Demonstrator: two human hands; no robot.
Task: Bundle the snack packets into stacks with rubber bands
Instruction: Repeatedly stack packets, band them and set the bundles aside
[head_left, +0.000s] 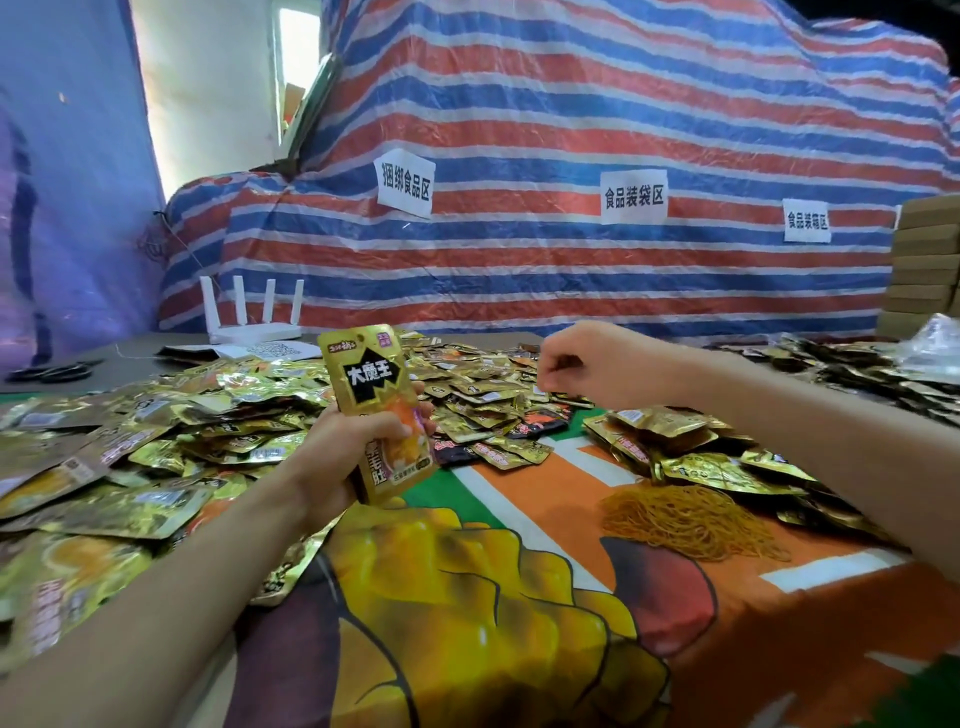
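Loose heap of gold foil snack packets (218, 415), spread across the printed tablecloth (519, 597) within reach of both hands, bare cloth kept in front as working space. Tangle of orange rubber bands (691, 519), near the right forearm, likely for quick picking. Left hand (337, 457) closed round a raised packet stack (379, 410), front face outward, edges squared; right hand (587, 364) curled over the heap, fingers pinched, contents not discernible

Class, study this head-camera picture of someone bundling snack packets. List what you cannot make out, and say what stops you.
1. Head view: how many packets are in the held stack; the front packet hides any behind it.
2. Whether the right hand pinches anything; its curled fingers hide it.
3. The small print on the loose packets: too small and blurred.
4. The cardboard boxes: cut off by the right edge.
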